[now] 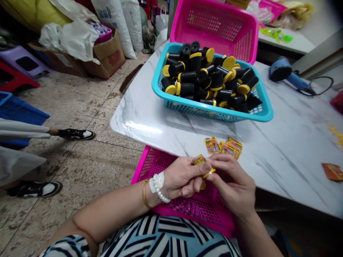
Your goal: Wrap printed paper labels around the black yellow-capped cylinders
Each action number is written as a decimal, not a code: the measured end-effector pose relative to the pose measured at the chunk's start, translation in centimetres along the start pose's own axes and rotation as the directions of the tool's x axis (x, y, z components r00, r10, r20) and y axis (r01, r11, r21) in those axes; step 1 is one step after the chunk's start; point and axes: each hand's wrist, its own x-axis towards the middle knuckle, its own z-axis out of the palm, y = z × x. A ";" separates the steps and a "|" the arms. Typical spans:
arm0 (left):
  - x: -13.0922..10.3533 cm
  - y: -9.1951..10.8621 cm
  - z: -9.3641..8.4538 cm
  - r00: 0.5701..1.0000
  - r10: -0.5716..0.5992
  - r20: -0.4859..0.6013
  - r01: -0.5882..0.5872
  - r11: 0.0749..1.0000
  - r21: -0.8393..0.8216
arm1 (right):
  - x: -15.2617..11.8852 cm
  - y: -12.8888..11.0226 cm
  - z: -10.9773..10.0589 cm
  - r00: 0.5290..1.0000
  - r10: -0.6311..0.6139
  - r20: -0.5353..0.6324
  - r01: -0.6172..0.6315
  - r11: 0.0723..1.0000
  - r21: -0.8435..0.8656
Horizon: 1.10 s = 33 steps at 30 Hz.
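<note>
Above a pink basket (146,166) in my lap, both hands meet at a small yellow printed label (198,160). My left hand (180,178), wearing a white bead bracelet, grips it between thumb and fingers. My right hand (234,182) pinches its near side with thumb and fingertips. A yellow round edge (203,185) shows under my left fingers; what it belongs to is hidden. Just beyond my hands, several similar yellow printed labels (230,147) lie on the marble-patterned table (270,157). Behind them stands a blue basket (213,113) heaped with black canisters (187,77) with yellow caps.
Another pink basket (214,30) leans behind the blue one. To the right lie a blue handheld device (289,76) with a cord and more orange labels (332,172). A person's shoes (76,134) show on the floor at left, near cardboard boxes (108,57) and stools (24,60).
</note>
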 end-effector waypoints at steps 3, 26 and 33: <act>0.3 0.1 0.1 0.999 -0.004 -0.042 0.006 0.999 0.044 | 0.2 0.0 0.6 0.996 -0.056 -0.068 0.054 0.998 -0.039; -4.6 1.5 -1.8 0.851 0.521 -0.067 -0.051 0.209 0.977 | 19.7 0.3 -5.4 0.998 -0.057 -0.011 0.020 0.508 -0.861; -4.2 2.6 -1.2 0.727 0.651 0.216 -0.222 -0.075 0.972 | 7.7 -2.3 -5.1 0.997 -0.069 0.034 0.077 0.880 -0.469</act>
